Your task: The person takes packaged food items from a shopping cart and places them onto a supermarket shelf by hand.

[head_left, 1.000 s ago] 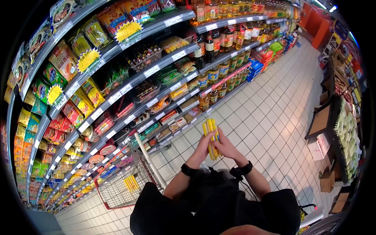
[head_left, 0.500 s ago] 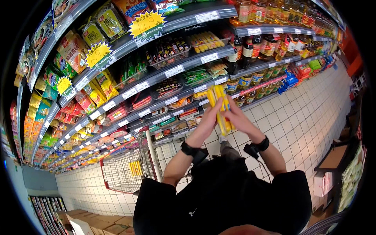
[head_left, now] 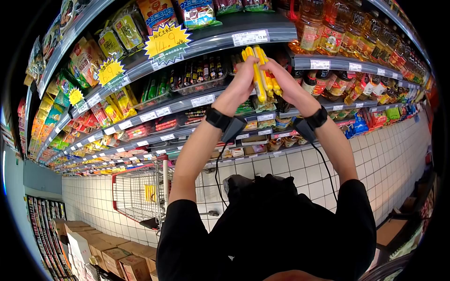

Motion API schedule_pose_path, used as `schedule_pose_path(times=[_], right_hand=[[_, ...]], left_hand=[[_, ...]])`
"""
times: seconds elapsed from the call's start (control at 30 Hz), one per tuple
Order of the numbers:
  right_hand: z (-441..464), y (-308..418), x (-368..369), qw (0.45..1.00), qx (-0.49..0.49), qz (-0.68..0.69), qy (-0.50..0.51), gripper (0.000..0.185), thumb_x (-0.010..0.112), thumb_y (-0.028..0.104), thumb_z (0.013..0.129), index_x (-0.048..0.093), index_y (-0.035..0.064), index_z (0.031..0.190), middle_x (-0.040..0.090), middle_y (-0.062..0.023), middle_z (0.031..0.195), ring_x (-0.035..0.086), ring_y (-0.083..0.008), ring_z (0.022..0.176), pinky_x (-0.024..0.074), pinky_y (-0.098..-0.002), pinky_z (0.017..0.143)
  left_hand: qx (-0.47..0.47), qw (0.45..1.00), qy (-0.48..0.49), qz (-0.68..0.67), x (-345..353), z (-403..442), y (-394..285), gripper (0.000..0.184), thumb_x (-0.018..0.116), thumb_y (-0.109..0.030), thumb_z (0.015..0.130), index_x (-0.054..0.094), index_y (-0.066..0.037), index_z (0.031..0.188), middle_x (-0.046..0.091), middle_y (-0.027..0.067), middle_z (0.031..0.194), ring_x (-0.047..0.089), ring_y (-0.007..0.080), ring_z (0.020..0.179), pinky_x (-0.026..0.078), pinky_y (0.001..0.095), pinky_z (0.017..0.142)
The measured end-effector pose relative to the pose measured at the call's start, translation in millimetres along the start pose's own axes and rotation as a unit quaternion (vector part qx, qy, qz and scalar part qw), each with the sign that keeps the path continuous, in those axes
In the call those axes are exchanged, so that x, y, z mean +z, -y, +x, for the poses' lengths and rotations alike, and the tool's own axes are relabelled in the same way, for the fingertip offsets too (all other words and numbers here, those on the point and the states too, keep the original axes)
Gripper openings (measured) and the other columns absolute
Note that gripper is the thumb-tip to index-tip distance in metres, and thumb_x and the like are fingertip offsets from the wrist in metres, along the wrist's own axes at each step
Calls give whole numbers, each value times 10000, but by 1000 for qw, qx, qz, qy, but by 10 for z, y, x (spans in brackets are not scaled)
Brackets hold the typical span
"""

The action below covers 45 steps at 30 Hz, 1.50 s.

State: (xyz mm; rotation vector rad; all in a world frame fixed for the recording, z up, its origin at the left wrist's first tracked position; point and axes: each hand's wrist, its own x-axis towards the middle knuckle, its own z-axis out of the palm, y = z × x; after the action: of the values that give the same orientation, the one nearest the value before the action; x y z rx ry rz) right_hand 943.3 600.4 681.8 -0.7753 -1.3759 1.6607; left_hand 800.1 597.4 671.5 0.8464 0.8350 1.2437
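Several yellow-wrapped sausages (head_left: 260, 84) are held upright in a bundle between both my hands, in front of the shelf. My left hand (head_left: 246, 72) closes on the bundle's left side, and my right hand (head_left: 280, 77) presses in from the right. Some of the fingers are hidden behind the wrappers. To the left of the hands, a clear plastic tray (head_left: 199, 83) of dark-wrapped sausages sits on the shelf. Just above the hands runs a shelf edge with a price tag (head_left: 251, 37).
A shopping cart (head_left: 136, 194) with a yellow pack (head_left: 150, 192) inside stands at lower left. Oil bottles (head_left: 328, 40) fill the right-hand shelves. Star-shaped price signs (head_left: 167, 43) jut out from the shelf edge. Cardboard boxes (head_left: 115, 257) are stacked behind at left.
Both hands have moved up and forward with the sausages, from over the floor to the shelf. My arms are stretched further out, and the view has shifted closer to the shelves.
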Motion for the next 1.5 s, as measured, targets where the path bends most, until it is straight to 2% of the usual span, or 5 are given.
schedule_pose_path(times=[0.2,0.57,0.63,1.0,1.5], right_hand=[[605,28,-235,993,92,61,37,278,528,334,932,628,76,962,659,-17,846,626,-132,719,504,-275,669],[1530,-280,-660,991,78,101,41,396,494,362,1026,589,40,1236,651,-87,1217,655,-199,1009,548,-374,896],[1620,-332,-751,989,90,102,55,398,513,371,1017,597,45,1228,653,-82,1215,654,-197,1002,546,-369,894],[1711,-511,-970,998,67,8,20,418,531,380,997,592,21,1203,658,-76,1155,612,-156,962,497,-315,865],[1576,-323,-846,956,46,-288,-13,490,432,314,990,505,-30,1333,582,-191,1324,601,-268,1107,452,-383,953]], left_hand=[[-20,999,-9,45,-61,456,-176,334,350,-256,1047,506,-26,1231,614,117,1133,616,259,1039,482,454,949],[43,995,94,-9,-908,1828,246,384,538,-336,1005,563,-44,1254,593,121,1283,557,286,1144,432,458,1041],[-1,973,112,-200,-841,1852,208,391,557,-335,995,567,-42,1253,584,129,1303,545,289,1159,419,456,1054],[-115,984,53,-127,-694,2002,367,356,516,-306,1016,564,-32,1238,592,125,1285,565,271,1157,436,452,1046],[-26,996,-32,74,-561,1965,453,290,428,-257,1042,562,-48,1192,632,124,1181,611,236,1013,514,408,916]])
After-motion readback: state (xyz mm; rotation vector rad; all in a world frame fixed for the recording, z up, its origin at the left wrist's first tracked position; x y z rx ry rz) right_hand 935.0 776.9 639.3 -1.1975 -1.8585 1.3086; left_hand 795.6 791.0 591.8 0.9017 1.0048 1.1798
